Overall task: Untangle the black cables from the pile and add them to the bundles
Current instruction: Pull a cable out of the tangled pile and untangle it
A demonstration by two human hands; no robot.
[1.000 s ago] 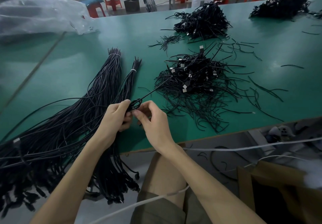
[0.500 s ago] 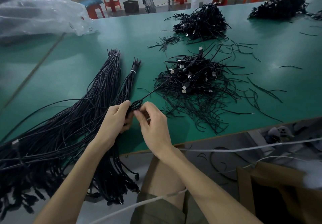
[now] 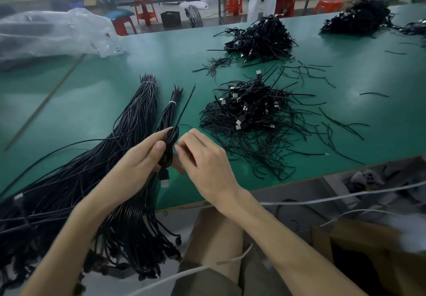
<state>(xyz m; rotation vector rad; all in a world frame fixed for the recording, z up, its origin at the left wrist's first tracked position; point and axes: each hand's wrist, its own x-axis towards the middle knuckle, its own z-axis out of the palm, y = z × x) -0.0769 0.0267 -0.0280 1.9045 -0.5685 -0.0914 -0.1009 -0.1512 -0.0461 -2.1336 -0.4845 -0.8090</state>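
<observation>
Green workbench, cable workshop: one cable [image 3: 170, 148] is held just above the table [image 3: 92, 92], between the bundles [image 3: 129, 129] on the left and the pile [image 3: 249, 113] on the right. The left hand [image 3: 140, 164] grips the cable's small coil, thumb pressed across it. A plug [image 3: 164, 178] hangs below and the free tail points up and away. The right hand [image 3: 205, 162] has its fingers curled, tips at the coil's right side; blur hides whether they pinch a strand.

Lifting the coil off the surface probably keeps it from snagging on other cables while it is worked loose. The bundles, tied near their far ends, fan out just beside the left hand, so laying a freed cable alongside them should be a short move. Their plug ends hang over the near edge, which runs under both wrists. A strip of bare green separates bundles from pile and leaves room to draw the cable straight. Loose strands scatter right of the pile. More heaps [image 3: 260, 37] lie farther back, and a plastic bag [image 3: 53, 33] sits far left.
</observation>
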